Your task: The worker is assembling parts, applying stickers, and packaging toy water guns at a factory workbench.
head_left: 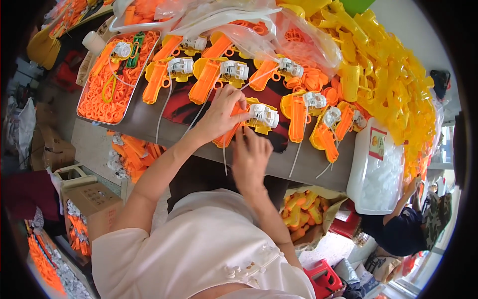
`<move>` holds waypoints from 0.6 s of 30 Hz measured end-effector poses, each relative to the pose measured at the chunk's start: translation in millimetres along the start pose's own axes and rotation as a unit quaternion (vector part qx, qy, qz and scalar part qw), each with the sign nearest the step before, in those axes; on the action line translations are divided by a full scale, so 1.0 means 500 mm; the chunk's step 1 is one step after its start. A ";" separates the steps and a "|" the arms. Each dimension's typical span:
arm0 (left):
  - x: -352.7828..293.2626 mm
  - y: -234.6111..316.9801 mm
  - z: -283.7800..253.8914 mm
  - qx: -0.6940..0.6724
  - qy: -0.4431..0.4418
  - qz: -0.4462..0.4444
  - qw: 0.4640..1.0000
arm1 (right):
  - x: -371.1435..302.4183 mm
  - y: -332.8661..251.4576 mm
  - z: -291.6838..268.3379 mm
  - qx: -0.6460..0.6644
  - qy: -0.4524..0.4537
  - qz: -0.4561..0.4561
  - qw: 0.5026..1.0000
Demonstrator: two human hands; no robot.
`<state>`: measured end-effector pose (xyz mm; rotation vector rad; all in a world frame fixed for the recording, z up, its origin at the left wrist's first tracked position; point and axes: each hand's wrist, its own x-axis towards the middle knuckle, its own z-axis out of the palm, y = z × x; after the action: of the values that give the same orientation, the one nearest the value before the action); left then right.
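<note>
In front of me on the table lies a toy gun half, a yellow shell with an orange part and a white mechanism. My left hand is closed on its orange part, thumb and fingers beside the mechanism. Just below it, my right hand has its fingertips pinched at the part's near edge; whatever they hold is hidden. A thin white tube hangs from this piece over the table edge. Similar toy gun halves sit around it, such as one at the left and one at the right.
A metal tray of small orange rings stands at the left. Plastic bags of orange parts lie behind, with heaped yellow shells at the far right. Nearer right is a white tub of translucent pieces. Another person is at right.
</note>
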<state>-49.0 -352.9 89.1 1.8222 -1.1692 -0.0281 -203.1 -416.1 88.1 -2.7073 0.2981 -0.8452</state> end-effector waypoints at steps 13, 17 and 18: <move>-0.083 0.087 0.051 0.234 0.059 0.072 0.968 | 0.075 0.122 0.007 0.086 0.019 0.030 0.996; -0.104 0.080 0.013 0.207 0.005 0.089 0.974 | 0.058 0.099 0.008 0.052 0.045 0.040 0.997; -0.116 0.076 -0.006 0.158 -0.004 0.094 0.983 | 0.054 0.092 0.009 0.048 0.041 0.032 0.997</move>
<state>-105.5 -313.2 92.8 1.9748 -1.4106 0.2727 -183.9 -465.7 83.6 -2.5653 0.3512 -0.9295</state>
